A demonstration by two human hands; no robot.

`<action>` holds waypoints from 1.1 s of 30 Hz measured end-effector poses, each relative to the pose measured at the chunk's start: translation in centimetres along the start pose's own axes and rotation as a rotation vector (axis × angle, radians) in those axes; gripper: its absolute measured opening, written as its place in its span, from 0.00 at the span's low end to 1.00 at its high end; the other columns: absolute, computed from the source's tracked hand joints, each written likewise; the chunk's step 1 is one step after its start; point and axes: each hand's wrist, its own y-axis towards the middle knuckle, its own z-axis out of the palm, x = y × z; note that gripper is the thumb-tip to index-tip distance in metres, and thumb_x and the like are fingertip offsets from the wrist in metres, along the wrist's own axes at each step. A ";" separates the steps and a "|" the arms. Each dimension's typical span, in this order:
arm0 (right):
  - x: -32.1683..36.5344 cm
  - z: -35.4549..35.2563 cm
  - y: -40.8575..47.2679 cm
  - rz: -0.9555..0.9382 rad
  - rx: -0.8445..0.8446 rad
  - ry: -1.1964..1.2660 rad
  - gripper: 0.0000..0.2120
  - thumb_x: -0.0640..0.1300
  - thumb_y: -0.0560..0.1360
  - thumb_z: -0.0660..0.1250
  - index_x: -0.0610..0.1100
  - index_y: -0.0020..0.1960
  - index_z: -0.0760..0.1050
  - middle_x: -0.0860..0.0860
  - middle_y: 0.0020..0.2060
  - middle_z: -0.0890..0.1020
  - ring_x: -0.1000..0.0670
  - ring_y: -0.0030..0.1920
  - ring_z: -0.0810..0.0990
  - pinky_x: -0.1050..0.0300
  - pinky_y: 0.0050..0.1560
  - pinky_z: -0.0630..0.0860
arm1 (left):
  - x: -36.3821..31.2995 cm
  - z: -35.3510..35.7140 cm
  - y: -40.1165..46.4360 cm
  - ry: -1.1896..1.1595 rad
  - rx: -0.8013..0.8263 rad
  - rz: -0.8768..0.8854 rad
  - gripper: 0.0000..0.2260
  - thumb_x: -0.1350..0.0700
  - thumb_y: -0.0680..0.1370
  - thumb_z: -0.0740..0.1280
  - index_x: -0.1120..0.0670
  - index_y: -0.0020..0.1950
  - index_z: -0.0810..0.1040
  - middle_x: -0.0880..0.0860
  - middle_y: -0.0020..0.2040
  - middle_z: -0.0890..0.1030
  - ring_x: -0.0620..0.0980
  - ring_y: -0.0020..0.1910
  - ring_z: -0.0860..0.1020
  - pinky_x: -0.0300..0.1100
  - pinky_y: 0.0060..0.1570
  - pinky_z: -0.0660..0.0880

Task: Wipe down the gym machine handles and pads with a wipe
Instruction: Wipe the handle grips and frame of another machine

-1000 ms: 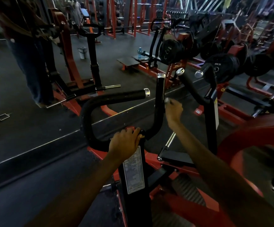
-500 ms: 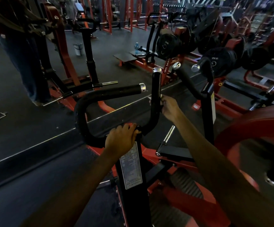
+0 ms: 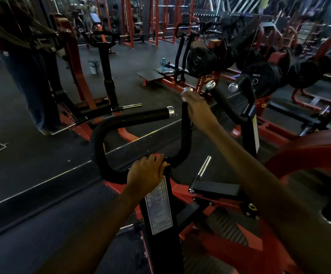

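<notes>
1. Wiping is the step in hand: my right hand is curled round the upright handle just under its chrome end cap, and a pale scrap at my fingertips looks like the wipe, though it is too small to be sure.
2. My left hand grips the bend where the handlebar meets the black post, steadying the machine.
3. Next, as I judge it, comes a firm slide down this grip, then the horizontal handle to the left, which looks unwiped.
4. Beyond my right hand stands a second pair of handles; reaching them means crossing the frame.
5. Weight plates sit behind, a water bottle stands on a far machine, and another person's legs are at the left edge.
</notes>
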 end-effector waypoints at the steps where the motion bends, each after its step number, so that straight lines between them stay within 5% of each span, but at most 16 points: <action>1: -0.2 0.2 0.1 -0.074 0.105 -0.131 0.21 0.31 0.78 0.56 0.38 0.71 0.65 0.42 0.71 0.66 0.45 0.73 0.62 0.54 0.73 0.58 | 0.0 0.0 0.0 0.001 0.001 0.004 0.21 0.46 0.82 0.49 0.53 0.60 0.78 0.52 0.43 0.82 0.50 0.33 0.79 0.42 0.29 0.74; 3: -1.1 0.7 -1.0 -0.223 0.155 -0.297 0.26 0.28 0.76 0.58 0.36 0.73 0.60 0.42 0.75 0.59 0.48 0.76 0.49 0.60 0.73 0.42 | 0.0 -0.1 0.0 0.005 -0.001 0.008 0.21 0.46 0.82 0.49 0.53 0.60 0.78 0.51 0.43 0.82 0.50 0.33 0.79 0.41 0.29 0.71; 5: -2.0 1.4 -3.3 -0.331 0.117 -0.403 0.27 0.28 0.75 0.58 0.35 0.73 0.60 0.41 0.74 0.58 0.50 0.74 0.47 0.65 0.70 0.34 | 0.0 -0.1 0.1 0.015 -0.011 0.003 0.20 0.46 0.81 0.50 0.52 0.58 0.79 0.51 0.42 0.81 0.50 0.32 0.79 0.41 0.28 0.69; 8: -1.5 3.1 -6.9 -0.490 0.216 -0.595 0.22 0.34 0.70 0.55 0.33 0.60 0.76 0.35 0.61 0.76 0.38 0.66 0.72 0.50 0.74 0.53 | -0.1 -0.1 0.1 0.003 -0.025 0.002 0.20 0.46 0.81 0.51 0.53 0.57 0.79 0.51 0.40 0.81 0.50 0.31 0.78 0.42 0.27 0.71; 10: -0.8 3.7 -7.5 -0.592 0.312 -0.618 0.14 0.37 0.67 0.62 0.37 0.49 0.81 0.40 0.48 0.82 0.39 0.53 0.81 0.47 0.63 0.72 | -0.1 -0.2 0.0 -0.004 -0.025 0.002 0.20 0.47 0.81 0.51 0.53 0.56 0.79 0.51 0.40 0.81 0.50 0.31 0.78 0.42 0.28 0.72; 12: 0.6 2.5 -6.2 -0.605 0.351 -0.581 0.10 0.36 0.61 0.74 0.38 0.43 0.81 0.43 0.41 0.82 0.42 0.44 0.82 0.48 0.49 0.80 | -0.1 -0.3 0.1 -0.007 -0.013 0.004 0.21 0.47 0.81 0.50 0.54 0.57 0.79 0.51 0.40 0.81 0.50 0.31 0.78 0.42 0.28 0.73; 14: 0.9 1.4 -3.5 -0.508 0.272 -0.580 0.12 0.33 0.61 0.76 0.36 0.44 0.81 0.41 0.42 0.81 0.41 0.44 0.81 0.46 0.46 0.80 | -0.1 -0.4 0.2 -0.005 0.007 0.002 0.22 0.46 0.81 0.49 0.54 0.58 0.79 0.52 0.41 0.81 0.51 0.31 0.79 0.43 0.28 0.74; 17: 0.7 -0.1 -0.3 -0.414 0.233 -0.708 0.16 0.30 0.64 0.71 0.33 0.52 0.79 0.35 0.53 0.79 0.36 0.58 0.78 0.41 0.62 0.72 | -0.2 -0.8 0.1 0.001 0.029 -0.004 0.22 0.46 0.82 0.48 0.53 0.60 0.78 0.51 0.43 0.82 0.50 0.34 0.80 0.42 0.30 0.72; 21: 0.4 1.2 -2.1 -0.525 0.231 -0.796 0.12 0.35 0.66 0.70 0.36 0.49 0.81 0.38 0.51 0.81 0.39 0.57 0.79 0.45 0.66 0.68 | -0.2 -1.0 0.1 -0.026 0.046 -0.010 0.21 0.46 0.82 0.48 0.52 0.60 0.78 0.51 0.44 0.82 0.50 0.35 0.80 0.41 0.31 0.70; 26: 1.5 4.3 -7.7 -0.530 0.296 -0.579 0.06 0.41 0.63 0.73 0.43 0.40 0.80 0.47 0.38 0.82 0.46 0.41 0.81 0.53 0.49 0.78 | -0.1 -0.9 0.1 -0.029 0.050 0.003 0.21 0.47 0.82 0.49 0.53 0.58 0.79 0.52 0.42 0.81 0.50 0.33 0.79 0.41 0.30 0.69; 30: 3.9 6.0 -9.1 -0.199 0.393 -0.187 0.08 0.41 0.75 0.64 0.40 0.53 0.76 0.45 0.49 0.80 0.46 0.50 0.79 0.50 0.53 0.76 | -0.3 -1.3 0.2 -0.060 0.079 -0.025 0.21 0.46 0.82 0.48 0.53 0.57 0.78 0.51 0.44 0.81 0.51 0.36 0.79 0.40 0.34 0.66; 33: 3.0 6.7 -11.4 -0.211 0.304 -0.002 0.15 0.38 0.75 0.64 0.40 0.61 0.74 0.44 0.56 0.79 0.46 0.57 0.77 0.50 0.59 0.75 | -0.2 -1.4 0.1 -0.101 0.095 -0.047 0.21 0.46 0.81 0.49 0.54 0.56 0.78 0.53 0.46 0.81 0.52 0.39 0.80 0.42 0.36 0.69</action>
